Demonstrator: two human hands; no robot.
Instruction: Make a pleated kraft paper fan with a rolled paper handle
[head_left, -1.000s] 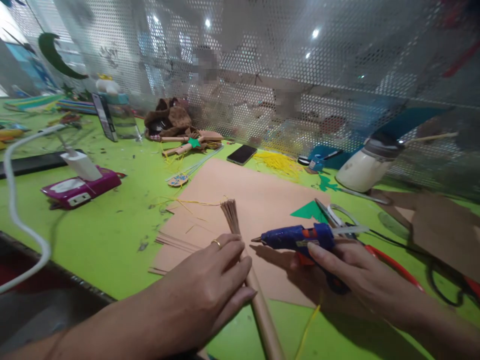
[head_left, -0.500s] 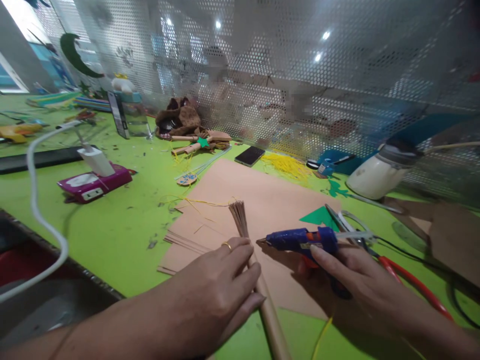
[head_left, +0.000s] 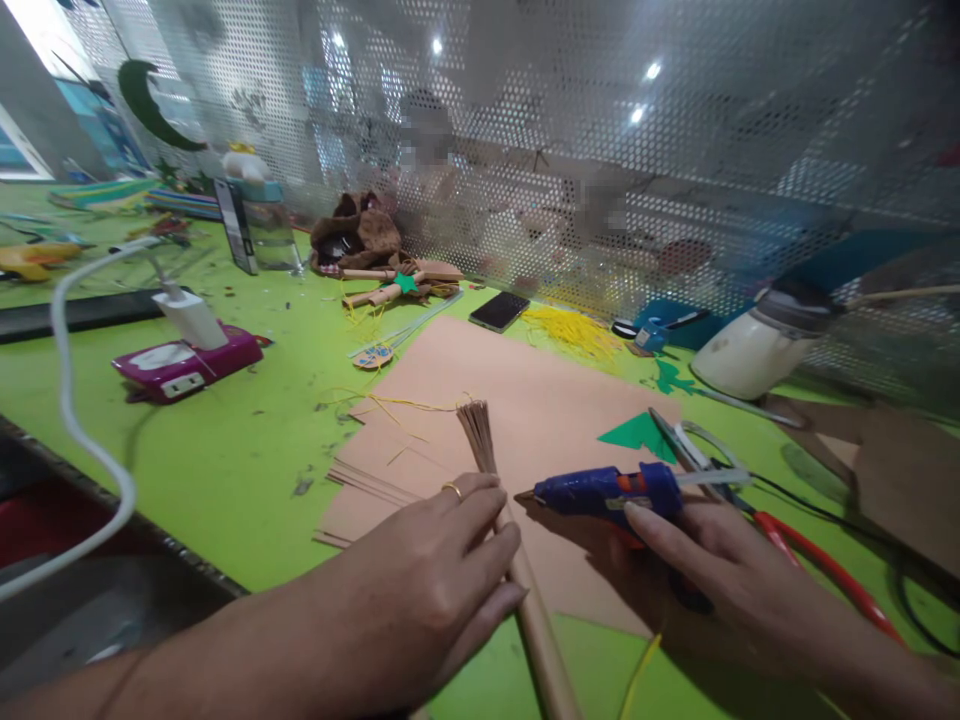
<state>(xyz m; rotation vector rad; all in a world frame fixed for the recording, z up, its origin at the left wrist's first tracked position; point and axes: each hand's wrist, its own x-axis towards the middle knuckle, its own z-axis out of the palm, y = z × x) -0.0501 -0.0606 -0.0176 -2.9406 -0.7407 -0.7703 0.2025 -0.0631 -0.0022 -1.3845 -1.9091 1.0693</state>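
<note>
My left hand [head_left: 457, 570] is closed round a rolled brown paper tube [head_left: 538, 630], whose far end is cut into a brush of thin strips [head_left: 477, 432]. In my right hand [head_left: 720, 560] is a blue glue gun [head_left: 607, 494], held by its handle, with a clear glue stick poking from the back. Its nozzle points left, a little apart from the tube and my left fingertips. Both hands are over brown paper sheets [head_left: 495, 370]. A green paper piece [head_left: 637, 436] and red-handled scissors [head_left: 817, 560] lie just beyond and beside the glue gun.
A purple power adapter [head_left: 184, 362] with a white plug and cable stands at the left. Farther back are a phone [head_left: 499, 311], yellow paper shreds [head_left: 574, 330], a small paper broom with a green star [head_left: 405, 283], and a white jar [head_left: 757, 345]. A perforated metal screen [head_left: 525, 120] closes off the back.
The glue gun and my right hand have shifted very slightly down and to the right. My left hand stays on the tube.
</note>
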